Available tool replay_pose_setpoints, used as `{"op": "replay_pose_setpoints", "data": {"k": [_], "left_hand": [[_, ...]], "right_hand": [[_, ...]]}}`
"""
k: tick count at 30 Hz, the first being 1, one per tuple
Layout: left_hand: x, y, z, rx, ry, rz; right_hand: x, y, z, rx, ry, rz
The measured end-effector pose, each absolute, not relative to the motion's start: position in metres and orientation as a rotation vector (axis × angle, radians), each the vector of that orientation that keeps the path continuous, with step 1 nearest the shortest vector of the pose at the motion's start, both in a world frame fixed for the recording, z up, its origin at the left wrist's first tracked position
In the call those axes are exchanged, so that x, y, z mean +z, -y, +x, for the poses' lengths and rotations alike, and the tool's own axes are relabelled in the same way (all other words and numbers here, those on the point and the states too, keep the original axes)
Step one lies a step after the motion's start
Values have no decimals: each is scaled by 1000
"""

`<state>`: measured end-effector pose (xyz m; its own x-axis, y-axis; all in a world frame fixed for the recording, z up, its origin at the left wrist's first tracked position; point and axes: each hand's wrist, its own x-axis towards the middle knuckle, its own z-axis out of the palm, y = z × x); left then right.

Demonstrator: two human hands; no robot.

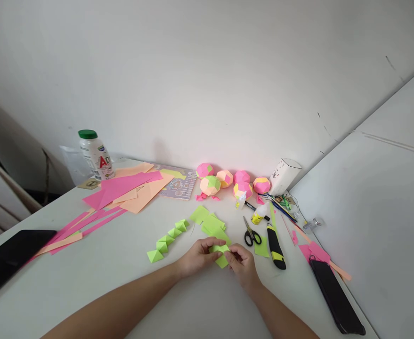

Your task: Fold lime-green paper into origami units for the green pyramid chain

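Between both hands is a small piece of light green paper (222, 262), partly hidden by the fingers. My left hand (200, 256) pinches its left side, with thumb and fingers closed on it. From the right, my right hand (242, 264) grips the paper's edge between thumb and fingers. Just beyond the hands lies a loose pile of green paper pieces (212, 222). To the left, several folded green paper units (162, 246) stand in a slanting row. Scissors (252, 237) with black handles lie right of the pile, beside a flat green paper piece (261, 247).
A black and yellow cutter (276, 246) and glue bottles (259, 214) are on the right. Pink, peach and yellow paper balls (210, 185) line the wall. Pink and peach sheets (122, 188), a white bottle (95, 155) and a black tablet (12, 259) occupy the left; a phone (337, 296) lies right.
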<state>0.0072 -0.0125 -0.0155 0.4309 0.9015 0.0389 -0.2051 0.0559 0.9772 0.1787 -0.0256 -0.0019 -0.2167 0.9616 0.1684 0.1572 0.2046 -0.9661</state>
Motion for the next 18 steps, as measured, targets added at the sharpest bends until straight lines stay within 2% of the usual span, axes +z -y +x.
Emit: {"op": "replay_pose_setpoints", "data": {"k": [8, 18], "left_hand": [[-10, 15, 9, 960, -777, 1208], [-4, 17, 7, 934, -812, 1312]], "right_hand": [[-2, 27, 178, 1077, 1547, -1132], [-6, 27, 177, 1218, 1371, -1188]]}}
